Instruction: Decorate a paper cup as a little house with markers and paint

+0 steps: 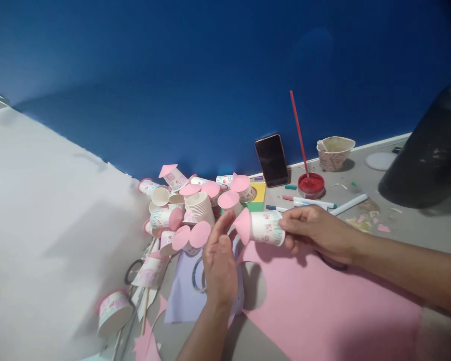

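My right hand (315, 228) grips a decorated paper cup (266, 228) near its rim, thumb on top. The cup lies sideways, with a pink paper cone (243, 226) on its far end pointing left. Beside the cone's tip my left hand (221, 265) is upright with its fingers stretched out, holding nothing; whether a fingertip touches the cone I cannot tell. Beneath the cup spreads a large pink paper sheet (323, 306) with a round cut-out. Left of it lies a lilac sheet (180, 291) with a roll of tape (198, 276) on it.
Several pink-topped cups (210, 189) crowd around a stack of plain cups (200, 205). A phone (271, 160) leans on the blue wall. Markers (311, 201), a red dish (311, 185) with a stick, a patterned bowl (334, 155) and a dark cylinder (424, 150) stand right.
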The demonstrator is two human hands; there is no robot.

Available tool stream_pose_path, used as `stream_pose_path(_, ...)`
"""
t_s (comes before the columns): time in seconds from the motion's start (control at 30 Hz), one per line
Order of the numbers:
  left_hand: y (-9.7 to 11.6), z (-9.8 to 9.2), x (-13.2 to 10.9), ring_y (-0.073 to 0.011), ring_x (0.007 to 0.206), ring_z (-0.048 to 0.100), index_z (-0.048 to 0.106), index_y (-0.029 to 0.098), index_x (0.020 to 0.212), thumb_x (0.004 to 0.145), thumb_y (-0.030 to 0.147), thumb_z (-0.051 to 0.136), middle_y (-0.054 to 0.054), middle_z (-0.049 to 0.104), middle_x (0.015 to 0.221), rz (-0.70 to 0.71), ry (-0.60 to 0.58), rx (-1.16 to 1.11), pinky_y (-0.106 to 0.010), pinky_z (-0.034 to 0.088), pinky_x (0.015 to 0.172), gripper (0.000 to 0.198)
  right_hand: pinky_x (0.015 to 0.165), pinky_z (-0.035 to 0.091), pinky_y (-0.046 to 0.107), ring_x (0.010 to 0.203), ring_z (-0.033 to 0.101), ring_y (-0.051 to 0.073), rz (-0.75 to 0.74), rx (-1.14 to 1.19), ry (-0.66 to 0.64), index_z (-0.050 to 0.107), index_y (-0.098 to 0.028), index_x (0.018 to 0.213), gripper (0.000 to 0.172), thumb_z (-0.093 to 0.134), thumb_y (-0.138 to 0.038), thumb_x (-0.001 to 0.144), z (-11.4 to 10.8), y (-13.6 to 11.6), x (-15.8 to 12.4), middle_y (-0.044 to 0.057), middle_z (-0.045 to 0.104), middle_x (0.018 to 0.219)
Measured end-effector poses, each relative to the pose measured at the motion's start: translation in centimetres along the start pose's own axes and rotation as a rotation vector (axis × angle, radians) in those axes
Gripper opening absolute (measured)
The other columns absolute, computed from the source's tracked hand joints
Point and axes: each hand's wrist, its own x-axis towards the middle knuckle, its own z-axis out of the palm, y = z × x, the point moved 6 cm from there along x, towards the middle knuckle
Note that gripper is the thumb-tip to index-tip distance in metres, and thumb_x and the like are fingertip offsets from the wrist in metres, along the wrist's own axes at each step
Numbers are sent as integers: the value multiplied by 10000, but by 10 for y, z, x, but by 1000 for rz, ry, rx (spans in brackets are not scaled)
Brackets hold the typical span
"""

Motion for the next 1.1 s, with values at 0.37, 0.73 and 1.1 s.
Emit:
stream_pose_path(0.37,6,10,4,-389,1582,439,704,343,1439,710,666,928,-111,588,1620,115,-262,-46,-465,450,1247,829,408,357,154,461,348,40,54,281,-110,663,-151,717,457,991,-468,703,0,0,5,-77,481,530)
stream_pose_path(0.73,-8,28,-14,-399,1427,619,531,339,1579,641,360,1028,-157,638,1555,-86,-297,-84,-476,570,1119,1062,419,353,122,473,367,16,80,379,-169,683,-125,778,426,1025,-352,662,14,-1,-2,-78,522,576)
stream_pose_path(1.1,-14,17,-4,-312,1245,731,524,347,1578,662,399,1005,-119,705,1467,-100,-151,-140,-370,610,998,1036,486,506,192,506,598,80,-26,-89,-227,719,-146,810,397,969,-443,724,26,0,-14,-33,683,628)
